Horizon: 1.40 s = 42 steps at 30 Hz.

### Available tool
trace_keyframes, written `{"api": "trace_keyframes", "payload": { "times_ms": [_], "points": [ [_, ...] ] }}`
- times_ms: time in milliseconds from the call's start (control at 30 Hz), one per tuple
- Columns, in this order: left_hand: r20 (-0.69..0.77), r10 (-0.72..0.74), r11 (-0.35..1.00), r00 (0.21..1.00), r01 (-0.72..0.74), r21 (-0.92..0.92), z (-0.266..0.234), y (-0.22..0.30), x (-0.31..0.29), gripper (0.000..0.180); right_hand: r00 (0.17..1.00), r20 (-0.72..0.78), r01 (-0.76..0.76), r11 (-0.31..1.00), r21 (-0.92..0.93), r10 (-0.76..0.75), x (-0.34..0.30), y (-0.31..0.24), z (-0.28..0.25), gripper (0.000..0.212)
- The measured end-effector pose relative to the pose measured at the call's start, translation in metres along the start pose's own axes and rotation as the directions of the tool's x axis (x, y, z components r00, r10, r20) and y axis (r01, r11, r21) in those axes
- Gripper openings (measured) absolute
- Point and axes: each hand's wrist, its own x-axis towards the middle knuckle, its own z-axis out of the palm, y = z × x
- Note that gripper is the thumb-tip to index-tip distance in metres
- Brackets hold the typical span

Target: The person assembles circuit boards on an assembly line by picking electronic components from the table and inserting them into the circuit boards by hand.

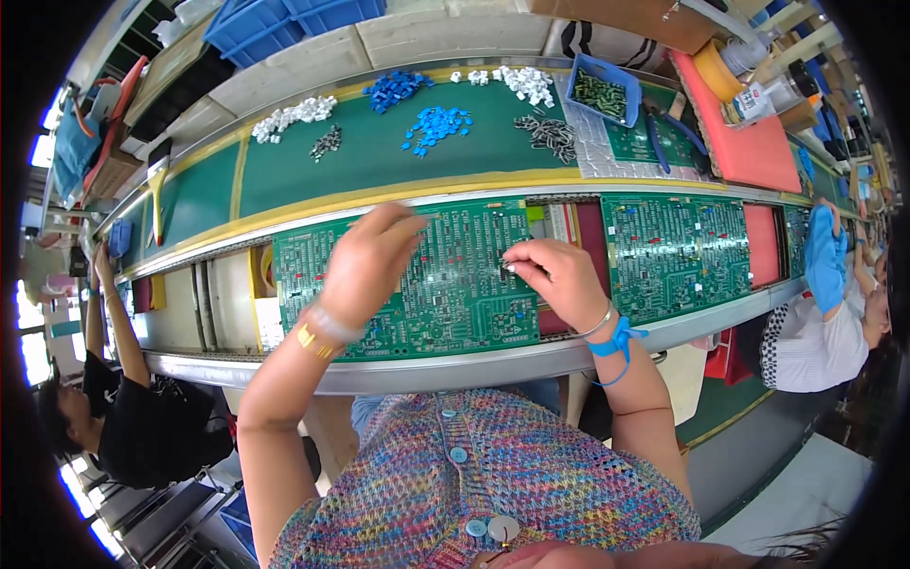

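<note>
Shirt (455, 474): Multicoloured knit with blue buttons, nearest our lens, on the near side of the board (474, 318).
Rail (427, 377): Bare metal, running along the board's near edge.
Left hand (365, 261): Blurred above the board's left part, fingers bent and bunched; we cannot tell whether anything is grasped.
Right hand (567, 284): Poised over the board's right edge, thumb and forefinger pinched together; we see a pale speck at the tips but cannot tell part from fingernail.
Board: Green, crowded with small parts, lying flat beneath both hands. We judge it stiff, light for its breadth and fragile across its populated face; we would take it by two opposite edges, off the parts, without flexing it.
Second board (678, 256): Also green and populated, to the right of the board.
Clips (550, 139): Grey metal, heaped beyond the board's right end.
Blue discs (438, 130): Loosely piled beyond the board's middle.
Pliers (656, 142): Blue-handled, beyond the board and to its right.
Tray (636, 106): Blue, holding green parts, farther beyond the board's right end.
Crates (248, 33): Blue, farthest beyond the board's left end.
</note>
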Motion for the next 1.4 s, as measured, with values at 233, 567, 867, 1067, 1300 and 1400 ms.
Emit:
{"api": "trace_keyframes", "payload": {
  "times_ms": [233, 567, 867, 1067, 1300, 1400],
  "points": [
    [-0.152, 0.128, 0.978, 0.98, -0.15, -0.142, 0.131, -0.023, 0.13, 0.009, 1.0, -0.022, -0.023, 0.993, -0.112, 0.021, -0.04, -0.014, -0.005, 0.009],
    [-0.065, 0.135, 0.991, 0.989, -0.134, 0.027, 0.115, -0.015, 0.126, 0.01, 0.998, -0.007, -0.059, 0.978, -0.199, 0.059, -0.082, -0.01, -0.005, 0.013],
    [0.176, -0.228, 0.853, 0.958, 0.283, -0.438, 0.004, 0.006, -0.02, 0.012, 0.999, 0.003, -0.041, 0.968, -0.249, 0.043, -0.079, -0.006, -0.001, 0.011],
    [0.073, -0.289, 0.924, 0.955, 0.298, -0.238, -0.025, 0.0, -0.098, 0.011, 0.998, 0.05, -0.012, 0.962, -0.273, 0.026, -0.076, -0.007, -0.001, 0.012],
    [0.212, -0.564, 0.697, 0.798, 0.598, -0.396, -0.025, 0.007, -0.135, 0.01, 0.997, 0.071, 0.045, 0.935, -0.352, -0.021, -0.077, -0.012, 0.0, 0.015],
    [0.252, -0.555, 0.687, 0.793, 0.608, -0.398, -0.024, 0.006, -0.139, 0.011, 0.988, 0.118, 0.138, 0.897, -0.419, -0.097, -0.077, -0.012, 0.001, 0.019]
  ]
}}
